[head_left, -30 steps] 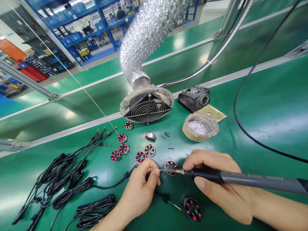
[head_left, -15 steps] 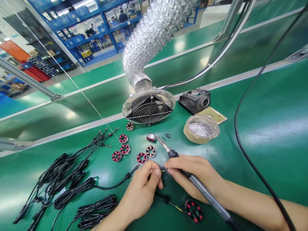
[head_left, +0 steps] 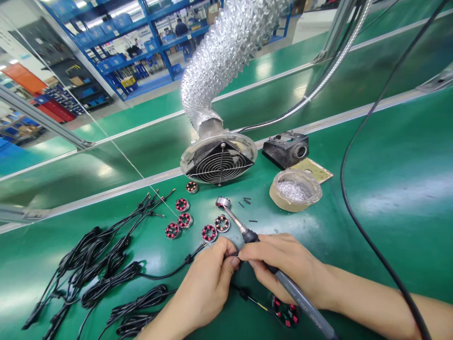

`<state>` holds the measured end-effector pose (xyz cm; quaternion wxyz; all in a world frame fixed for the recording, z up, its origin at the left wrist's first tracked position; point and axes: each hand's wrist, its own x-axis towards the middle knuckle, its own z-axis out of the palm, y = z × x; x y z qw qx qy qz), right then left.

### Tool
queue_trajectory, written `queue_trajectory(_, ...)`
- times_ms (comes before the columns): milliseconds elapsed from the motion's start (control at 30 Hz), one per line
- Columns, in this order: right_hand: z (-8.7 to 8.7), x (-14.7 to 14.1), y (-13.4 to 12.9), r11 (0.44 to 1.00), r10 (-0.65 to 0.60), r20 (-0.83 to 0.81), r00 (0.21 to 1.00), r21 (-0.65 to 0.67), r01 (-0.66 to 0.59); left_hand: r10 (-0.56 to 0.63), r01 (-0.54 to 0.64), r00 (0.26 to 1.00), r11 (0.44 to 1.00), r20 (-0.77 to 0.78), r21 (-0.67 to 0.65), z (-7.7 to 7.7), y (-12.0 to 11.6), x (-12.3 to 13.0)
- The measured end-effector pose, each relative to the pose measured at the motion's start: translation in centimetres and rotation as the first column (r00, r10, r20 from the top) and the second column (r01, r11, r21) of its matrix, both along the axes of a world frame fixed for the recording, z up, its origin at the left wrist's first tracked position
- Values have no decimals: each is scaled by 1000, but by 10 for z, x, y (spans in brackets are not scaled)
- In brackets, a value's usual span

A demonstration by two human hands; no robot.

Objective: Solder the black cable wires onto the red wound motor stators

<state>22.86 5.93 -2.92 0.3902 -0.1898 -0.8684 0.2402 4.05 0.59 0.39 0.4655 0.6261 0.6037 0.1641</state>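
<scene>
My left hand (head_left: 212, 276) pinches a thin dark cable whose end is mostly hidden by the fingers. Close against its fingertips, my right hand (head_left: 283, 267) is wrapped round a soldering iron (head_left: 299, 295), whose metal tip points up and left near a silver-rimmed motor part (head_left: 222, 202). Just beyond my hands lie a stator with red coils (head_left: 209, 233) and one with copper coils (head_left: 222, 223). Below my right hand, a larger red-and-black stator (head_left: 285, 312) is joined to a cable with a yellow wire.
Bundled black cables (head_left: 106, 278) cover the left. Several small stators (head_left: 182, 205) lie mid-table below a round fume extractor (head_left: 219, 163). To the right are a tub of metal shavings (head_left: 295, 191), a black iron holder (head_left: 286, 148), short black tubes (head_left: 247, 200) and a hanging black cord (head_left: 348, 198).
My right hand and the iron have shifted slightly left, closer to my left hand. A short black tube now shows on the table above my right hand.
</scene>
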Motion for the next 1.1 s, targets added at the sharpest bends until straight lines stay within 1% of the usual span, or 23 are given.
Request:
queue_trajectory(100, -3, 0, -2, 999, 38, 38, 999, -35, -37, -6, 8, 998, 999, 59, -44, 1, 1, -2)
queue_trajectory(233, -7, -2, -4, 997, 51, 31, 998, -63, -49, 9, 5, 985, 997, 175, -83, -4, 3, -4)
queue_trajectory(300, -7, -3, -5, 998, 42, 22, 999, -42, -41, 46, -4, 965, 988, 260, -157, -8, 3, -4)
queue_trajectory(367, -7, -4, -4, 1000, 13, 13, 1000, 12, -13, 108, -18, 934, 966, 339, -258, -12, 4, -3)
queue_trajectory(433, -6, -4, -3, 999, -10, -12, 1000, 54, 11, 176, -42, 905, 943, 387, -329, -15, 5, -1)
queue_trajectory(467, -6, -4, -2, 999, -13, -31, 999, 48, 15, 203, -63, 898, 937, 391, -343, -16, 6, 0)
queue_trajectory(533, -6, -3, 0, 1000, 3, -53, 999, -18, -4, 244, -111, 894, 933, 376, -341, -15, 7, 3)
queue_trajectory(633, -7, -1, 1, 992, 37, -20, 999, -118, -39, 278, -162, 898, 930, 342, -329, -13, 9, 5)
queue_trajectory(700, -8, 0, 0, 991, 47, 12, 999, -125, -45, 291, -181, 900, 927, 325, -330, -12, 9, 6)
queue_trajectory(800, -8, -3, -1, 987, 44, -25, 999, -152, -47, 298, -204, 907, 929, 298, -308, -13, 8, 7)
queue_trajectory(867, -6, -4, -1, 972, 17, -57, 998, -235, -30, 304, -222, 909, 932, 285, -286, -15, 8, 7)
queue_trajectory(967, -4, -6, 2, 930, -28, -44, 999, -368, 9, 336, -254, 897, 923, 286, -290, -17, 7, 8)
queue_trajectory(1033, -4, -6, 3, 920, -23, -45, 999, -392, 4, 360, -270, 883, 914, 302, -302, -19, 7, 8)
queue_trajectory(1100, -3, -7, 5, 931, -9, -63, 998, -364, -15, 365, -272, 875, 914, 317, -301, -21, 8, 8)
